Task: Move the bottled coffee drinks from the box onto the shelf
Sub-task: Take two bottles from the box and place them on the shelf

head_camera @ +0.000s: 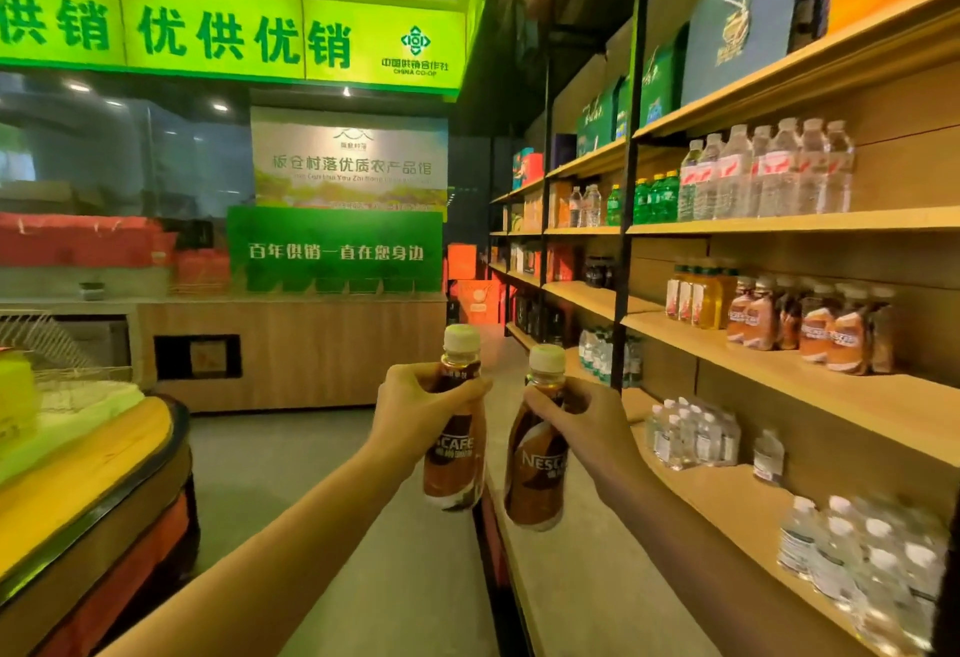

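My left hand point(410, 409) grips a brown Nescafe coffee bottle point(454, 459) by its shoulder, cream cap up. Beside it, my right hand point(582, 427) grips a second coffee bottle point(535, 474) the same way, tilted slightly left. Both bottles hang in the air in front of the shelf unit, left of its boards. Several matching coffee bottles point(826, 329) stand in a row on the wooden shelf point(779, 370) to the right, at about chest height. The box is not in view.
Yellow drink bottles point(696, 297) stand left of the coffee row. Water bottles point(769, 173) fill the shelf above, and small water bottles point(691, 433) sit on the lower shelves. A black shelf post point(626, 251) rises nearby. A round display stand point(88, 490) is at left.
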Demonstrator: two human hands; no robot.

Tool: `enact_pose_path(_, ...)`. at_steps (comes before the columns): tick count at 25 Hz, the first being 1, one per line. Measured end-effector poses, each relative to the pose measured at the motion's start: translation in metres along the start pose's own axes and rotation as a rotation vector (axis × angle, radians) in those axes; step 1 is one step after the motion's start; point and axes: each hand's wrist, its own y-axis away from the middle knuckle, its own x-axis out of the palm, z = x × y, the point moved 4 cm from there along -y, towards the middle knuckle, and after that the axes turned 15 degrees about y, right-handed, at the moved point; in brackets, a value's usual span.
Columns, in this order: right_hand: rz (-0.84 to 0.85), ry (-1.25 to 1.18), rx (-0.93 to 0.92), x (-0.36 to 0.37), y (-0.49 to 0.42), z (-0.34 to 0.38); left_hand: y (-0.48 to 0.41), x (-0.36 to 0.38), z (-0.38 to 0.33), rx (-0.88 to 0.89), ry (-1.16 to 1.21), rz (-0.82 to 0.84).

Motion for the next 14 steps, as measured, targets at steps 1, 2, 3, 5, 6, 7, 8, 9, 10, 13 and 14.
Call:
enact_pose_path(1,-0.034,0.003,0.016,0.001,-0.025,-0.007,-0.031,0.006,0.008,-0.003,0.006,0.034)
enact_pose_path(2,-0.071,0.017,0.036,0.001,-0.05,-0.016,-0.062,0.013,0.018,-0.003,0.011,0.067)
enact_pose_path(3,-0.106,0.037,0.058,-0.001,-0.072,-0.027,-0.089,0.025,0.027,-0.001,0.016,0.106)
enact_pose_path(5,-0.162,0.065,0.089,-0.008,-0.113,-0.053,-0.14,0.053,0.053,-0.018,0.039,0.186)
enact_pose_path(6,-0.19,0.077,0.113,-0.014,-0.131,-0.067,-0.162,0.068,0.067,-0.027,0.054,0.22)
enact_pose_path(7,-0.225,0.089,0.139,-0.022,-0.149,-0.083,-0.183,0.086,0.081,-0.037,0.068,0.257)
enact_pose_path(8,-0.26,0.109,0.159,-0.03,-0.165,-0.097,-0.202,0.104,0.094,-0.04,0.079,0.296)
enact_pose_path(9,-0.295,0.134,0.172,-0.041,-0.183,-0.112,-0.221,0.126,0.108,-0.045,0.092,0.336)
enact_pose_path(10,-0.324,0.153,0.176,-0.051,-0.199,-0.127,-0.239,0.147,0.12,-0.05,0.099,0.365)
enact_pose_path(13,-0.416,0.183,0.194,-0.088,-0.246,-0.173,-0.289,0.21,0.153,-0.081,0.145,0.43)
enact_pose_path(14,-0.46,0.182,0.199,-0.103,-0.264,-0.187,-0.308,0.235,0.161,-0.084,0.16,0.461)
